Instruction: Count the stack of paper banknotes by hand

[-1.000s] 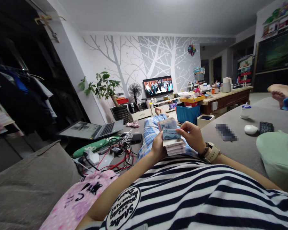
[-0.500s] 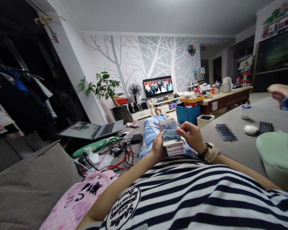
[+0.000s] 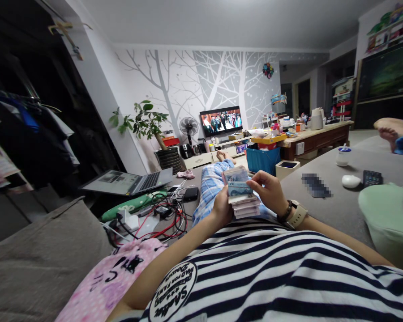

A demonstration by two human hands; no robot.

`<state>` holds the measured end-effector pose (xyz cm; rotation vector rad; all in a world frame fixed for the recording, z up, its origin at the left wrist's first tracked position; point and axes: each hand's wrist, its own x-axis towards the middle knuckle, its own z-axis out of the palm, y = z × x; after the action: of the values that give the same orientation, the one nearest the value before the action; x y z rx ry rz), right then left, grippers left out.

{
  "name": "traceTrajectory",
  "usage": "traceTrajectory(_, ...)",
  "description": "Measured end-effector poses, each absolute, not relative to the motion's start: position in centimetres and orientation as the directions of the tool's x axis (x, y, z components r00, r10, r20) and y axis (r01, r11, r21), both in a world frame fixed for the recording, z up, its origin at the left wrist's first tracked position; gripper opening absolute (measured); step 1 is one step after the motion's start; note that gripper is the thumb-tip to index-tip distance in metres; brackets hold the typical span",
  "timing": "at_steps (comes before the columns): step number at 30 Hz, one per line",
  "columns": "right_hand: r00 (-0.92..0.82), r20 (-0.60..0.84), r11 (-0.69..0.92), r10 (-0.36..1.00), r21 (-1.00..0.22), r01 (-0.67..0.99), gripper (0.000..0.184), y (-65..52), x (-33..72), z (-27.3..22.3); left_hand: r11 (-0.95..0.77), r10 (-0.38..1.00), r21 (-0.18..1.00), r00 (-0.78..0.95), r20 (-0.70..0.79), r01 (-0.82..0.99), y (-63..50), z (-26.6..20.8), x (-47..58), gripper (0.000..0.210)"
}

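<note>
I lie back on a grey sofa in a striped shirt and plaid trousers. My left hand [image 3: 221, 208] grips a thick stack of banknotes [image 3: 243, 203] from the left side, above my lap. My right hand [image 3: 271, 191], with a beige watch on its wrist, pinches the top blue-green note [image 3: 239, 188] and the upright bent notes behind it. The lower part of the stack rests against my belly.
An open laptop [image 3: 127, 181] lies at left, beside a tangle of red and black cables [image 3: 154, 217] and a pink cushion [image 3: 110, 277]. On the grey seat to the right are a white mouse [image 3: 351, 181], a remote [image 3: 372, 178] and a green cushion [image 3: 389, 219]. Another person's feet [image 3: 391, 129] show far right. A television [image 3: 220, 120] plays ahead.
Almost nothing differs; both hands stay on the banknote stack, and my right hand with the top note has dropped very slightly.
</note>
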<state>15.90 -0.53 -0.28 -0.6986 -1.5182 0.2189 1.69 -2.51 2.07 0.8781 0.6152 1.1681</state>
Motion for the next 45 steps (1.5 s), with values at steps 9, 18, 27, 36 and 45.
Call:
traceTrajectory(9,0.014,0.841,0.816,0.542,-0.53,0.231,0.031,-0.9,15.9,-0.3,0.187,0.954,0.836,0.298,-0.029,-0.516,-3.1,2.4,1.5,0.038)
traceTrajectory(18,-0.133,0.808,0.818,0.574,-0.558,0.137,0.039,-1.4,16.0,-0.2,0.135,0.973,0.794,0.229,0.005,-0.592,-2.1,2.1,1.9,0.036)
traceTrajectory(27,0.142,0.727,0.669,0.672,-0.678,0.304,0.04,1.0,16.2,-0.5,0.116,0.979,0.819,0.205,0.002,-0.562,-2.3,1.9,1.3,0.03)
traceTrajectory(36,0.048,0.694,0.67,0.718,-0.709,0.221,0.037,1.6,16.1,-0.9,0.102,0.97,0.805,0.237,0.049,-0.585,-2.0,1.8,1.4,0.032)
traceTrajectory(45,0.018,0.78,0.764,0.626,-0.618,0.187,0.034,0.2,16.0,-0.5,0.13,0.955,0.784,0.289,0.066,-0.608,-1.7,2.1,1.7,0.036)
